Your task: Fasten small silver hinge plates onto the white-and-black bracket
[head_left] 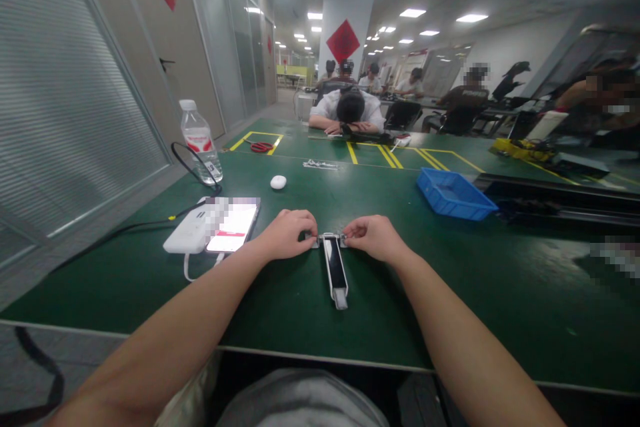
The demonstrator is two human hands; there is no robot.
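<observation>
A narrow white device with a glossy black face (337,265) lies on the green table in front of me, its grey tip pointing toward me. Across its far end runs a small shiny crosspiece (330,236), clear or metallic; its exact kind I cannot make out. My left hand (295,233) is closed, thumb and fingers pinching the crosspiece's left end. At its right end, my right hand (374,235) pinches in the same way. Fingertips partly cover both ends.
Left of my hands are a phone (235,227), a white power bank (183,230) with cables and a water bottle (201,143). A white earbud case (278,182), red scissors (262,147) and a blue tray (455,195) stand farther off. A person leans on the table's far side.
</observation>
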